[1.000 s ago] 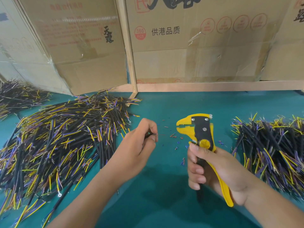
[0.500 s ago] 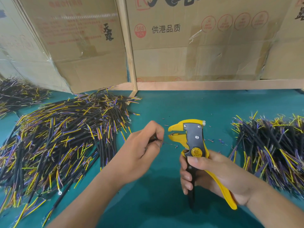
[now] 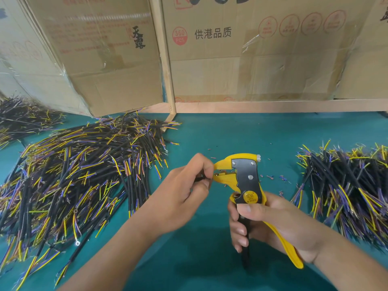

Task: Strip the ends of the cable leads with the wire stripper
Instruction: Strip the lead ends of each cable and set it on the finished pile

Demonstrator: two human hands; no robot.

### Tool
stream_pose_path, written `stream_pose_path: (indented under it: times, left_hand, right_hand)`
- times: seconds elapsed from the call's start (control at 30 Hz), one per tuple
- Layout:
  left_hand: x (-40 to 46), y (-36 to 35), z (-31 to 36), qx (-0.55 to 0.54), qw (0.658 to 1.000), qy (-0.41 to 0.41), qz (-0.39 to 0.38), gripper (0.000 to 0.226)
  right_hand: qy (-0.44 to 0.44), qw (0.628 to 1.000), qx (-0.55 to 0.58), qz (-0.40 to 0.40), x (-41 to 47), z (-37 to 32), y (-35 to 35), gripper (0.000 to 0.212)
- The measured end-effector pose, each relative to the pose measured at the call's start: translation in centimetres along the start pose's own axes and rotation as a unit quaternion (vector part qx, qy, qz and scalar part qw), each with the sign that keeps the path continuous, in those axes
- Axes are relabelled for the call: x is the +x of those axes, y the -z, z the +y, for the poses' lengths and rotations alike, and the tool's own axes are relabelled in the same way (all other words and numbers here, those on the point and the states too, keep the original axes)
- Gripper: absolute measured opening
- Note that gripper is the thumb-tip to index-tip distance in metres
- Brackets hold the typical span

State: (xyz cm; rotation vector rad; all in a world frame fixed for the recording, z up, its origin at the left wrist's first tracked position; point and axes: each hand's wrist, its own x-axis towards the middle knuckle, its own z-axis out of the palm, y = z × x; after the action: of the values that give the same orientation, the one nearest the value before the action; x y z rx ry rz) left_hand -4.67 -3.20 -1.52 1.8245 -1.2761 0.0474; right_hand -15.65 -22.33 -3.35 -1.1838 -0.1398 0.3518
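My right hand [image 3: 270,223] grips the handles of a yellow and black wire stripper [image 3: 244,177], held upright with its jaws pointing left. My left hand [image 3: 184,192] pinches a short black cable [image 3: 198,178] between thumb and fingers, and its fingertips sit right against the stripper's jaws. The cable's lead ends are hidden between my fingers and the jaws. Most of the cable is covered by my hand.
A large heap of black cables with yellow and purple leads [image 3: 69,177] lies at the left, a second heap [image 3: 344,190] at the right, and a third [image 3: 23,118] at the far left. Cardboard boxes [image 3: 252,49] stand behind the green table [image 3: 231,133]. Small insulation scraps [image 3: 275,177] litter the middle.
The stripper has moved left toward my left hand, and my left hand has moved right, until the pinched cable end meets the jaws.
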Motion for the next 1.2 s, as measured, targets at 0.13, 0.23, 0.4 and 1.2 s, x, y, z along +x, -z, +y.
stream_pose_path:
  times: [0.13,0.23,0.4,1.2]
  left_hand:
    - [0.0,0.1,0.1,-0.016,1.000,0.008,0.000,0.009]
    - [0.0,0.1,0.1,-0.014,1.000,0.011,0.000,0.015]
    - [-0.1,0.2,0.0,-0.003,1.000,0.018,0.001,0.019]
    - [0.0,0.3,-1.2,0.053,0.998,0.011,0.038,0.010]
  right_hand:
    - [-0.010,1.000,-0.007,0.022,0.1,0.0,-0.3,0.043]
    - [-0.027,0.998,-0.001,0.048,0.0,0.0,-0.5,0.045]
    - [-0.036,0.995,0.001,0.096,-0.1,-0.2,-1.0,0.046]
    - [-0.011,0.992,-0.001,0.122,-0.4,-1.2,0.4,0.048]
